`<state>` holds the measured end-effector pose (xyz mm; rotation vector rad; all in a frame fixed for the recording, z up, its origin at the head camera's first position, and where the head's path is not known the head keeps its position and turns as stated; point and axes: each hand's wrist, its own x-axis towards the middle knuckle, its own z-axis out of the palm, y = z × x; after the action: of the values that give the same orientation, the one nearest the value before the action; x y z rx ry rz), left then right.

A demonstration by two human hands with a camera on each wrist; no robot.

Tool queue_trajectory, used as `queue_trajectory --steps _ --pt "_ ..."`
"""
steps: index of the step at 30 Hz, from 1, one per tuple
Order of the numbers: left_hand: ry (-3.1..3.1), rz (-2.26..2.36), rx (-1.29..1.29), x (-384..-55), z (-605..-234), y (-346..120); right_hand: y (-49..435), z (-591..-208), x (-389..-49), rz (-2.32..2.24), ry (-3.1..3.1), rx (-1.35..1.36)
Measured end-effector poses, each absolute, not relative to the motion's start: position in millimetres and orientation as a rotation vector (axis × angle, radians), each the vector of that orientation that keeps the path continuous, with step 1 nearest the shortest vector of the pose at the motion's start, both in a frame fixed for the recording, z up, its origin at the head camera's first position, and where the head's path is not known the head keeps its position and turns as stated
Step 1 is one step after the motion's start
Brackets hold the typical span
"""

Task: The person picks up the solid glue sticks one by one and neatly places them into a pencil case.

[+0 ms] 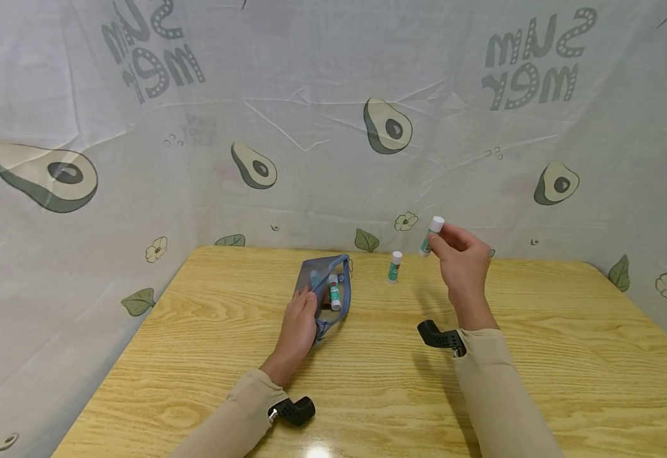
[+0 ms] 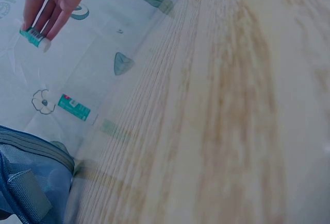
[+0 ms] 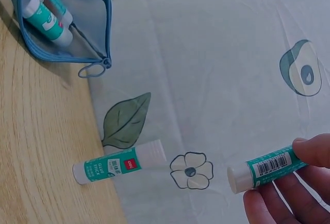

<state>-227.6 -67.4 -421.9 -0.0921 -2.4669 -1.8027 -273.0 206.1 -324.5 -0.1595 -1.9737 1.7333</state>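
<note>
My right hand (image 1: 466, 264) pinches a green glue stick (image 3: 276, 167) with white ends, raised above the far part of the table. A second glue stick (image 1: 394, 267) stands upright on the wood to the left of that hand. Further left lies a blue zippered mesh pouch (image 1: 348, 289), its mouth open toward the right. Inside it are glue sticks (image 3: 47, 20), one in plain sight and another partly covered. My left hand (image 1: 301, 321) holds the pouch by its near left side; some of its fingers are hidden.
The wooden table (image 1: 367, 394) ends at a hanging cloth (image 1: 322, 210) printed with avocados, leaves and flowers. A black wrist mount (image 1: 442, 336) sticks out from the right sleeve, another black mount (image 1: 297, 411) from the left.
</note>
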Motion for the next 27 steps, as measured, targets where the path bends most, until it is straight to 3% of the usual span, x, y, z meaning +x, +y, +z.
queue_trajectory --steps 27 --pt "-2.479 -1.808 -0.047 -227.9 -418.3 -67.3 198.2 -327.3 -277.1 1.747 -1.983 -0.138"
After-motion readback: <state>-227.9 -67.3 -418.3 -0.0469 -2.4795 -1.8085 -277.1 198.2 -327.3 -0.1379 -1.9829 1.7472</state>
